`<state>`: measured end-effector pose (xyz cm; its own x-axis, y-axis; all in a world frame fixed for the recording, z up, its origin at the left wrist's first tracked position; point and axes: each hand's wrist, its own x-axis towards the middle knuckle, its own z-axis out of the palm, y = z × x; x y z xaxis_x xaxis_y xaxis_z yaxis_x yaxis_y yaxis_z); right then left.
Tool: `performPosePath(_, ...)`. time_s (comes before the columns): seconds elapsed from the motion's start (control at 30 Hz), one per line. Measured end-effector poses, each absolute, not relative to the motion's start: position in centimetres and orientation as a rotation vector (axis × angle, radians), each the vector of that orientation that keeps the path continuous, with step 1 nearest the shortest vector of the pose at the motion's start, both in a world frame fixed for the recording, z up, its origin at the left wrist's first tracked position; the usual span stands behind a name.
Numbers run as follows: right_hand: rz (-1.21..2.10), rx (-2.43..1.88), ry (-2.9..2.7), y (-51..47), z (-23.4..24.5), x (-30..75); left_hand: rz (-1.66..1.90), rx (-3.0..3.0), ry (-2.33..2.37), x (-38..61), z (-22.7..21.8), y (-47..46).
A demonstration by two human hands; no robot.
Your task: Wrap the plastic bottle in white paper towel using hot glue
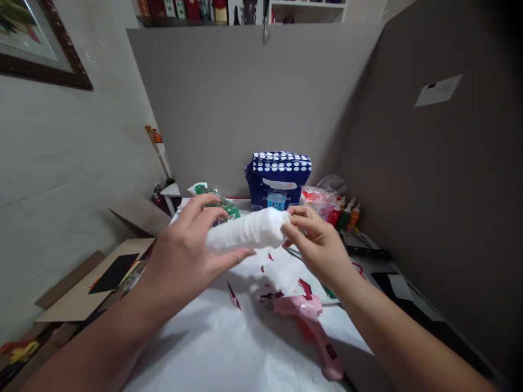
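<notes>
A white, ribbed, bottle-shaped object (pixel 249 230) lies nearly level in the air above the white-covered table, slightly blurred. My left hand (pixel 188 239) is wrapped around its left end, thumb below and fingers above. At the narrower right end, my right hand (pixel 312 234) pinches the tip between thumb and fingers. Beneath the hands, a pink glue gun (pixel 304 307) rests on the table with its handle toward me. Dark red shiny scraps (pixel 233 295) are scattered around its nozzle.
Behind the hands stand a blue bag with white dots (pixel 280 177) and a small blue-labelled container (pixel 277 200). Paint bottles (pixel 345 213) are at the back right, near a black-handled knife (pixel 370 252). Cardboard sheets (pixel 93 283) lie at left. Grey panels (pixel 257 109) enclose the back and right.
</notes>
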<state>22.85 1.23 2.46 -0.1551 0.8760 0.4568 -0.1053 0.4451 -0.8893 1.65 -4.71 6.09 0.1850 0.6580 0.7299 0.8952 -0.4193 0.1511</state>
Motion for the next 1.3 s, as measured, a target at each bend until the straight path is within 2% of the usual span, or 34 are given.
performPosePath(0.17,1.322,-0.656,-1.051,3.2,1.0,22.6,-1.112,-2.061,-1.609,1.1,6.1,-4.6)
performPosePath(0.4,1.649,-0.524,-0.873,-0.5,0.6,20.2,-1.269,-2.582,-2.047,2.2,4.3,-1.8)
performPosePath(0.57,1.877,-0.376,-0.846,-3.0,0.4,19.2,-1.719,-2.939,-1.846,1.8,3.9,-1.6)
performPosePath(0.7,1.903,-0.397,-0.843,-3.4,0.2,19.2,-1.967,-3.042,-1.791,1.7,3.9,-2.0)
performPosePath(0.87,1.943,-0.480,-0.841,-3.3,-0.2,19.0,-2.510,-3.054,-1.547,2.0,4.0,-1.6)
performPosePath(1.13,1.822,-0.648,-0.890,-2.3,-1.3,18.7,-2.673,-3.016,-1.475,2.2,4.1,-0.9)
performPosePath(1.3,1.493,-0.702,-0.995,-1.6,-0.2,19.7,-2.710,-2.923,-1.546,2.2,4.4,-1.1)
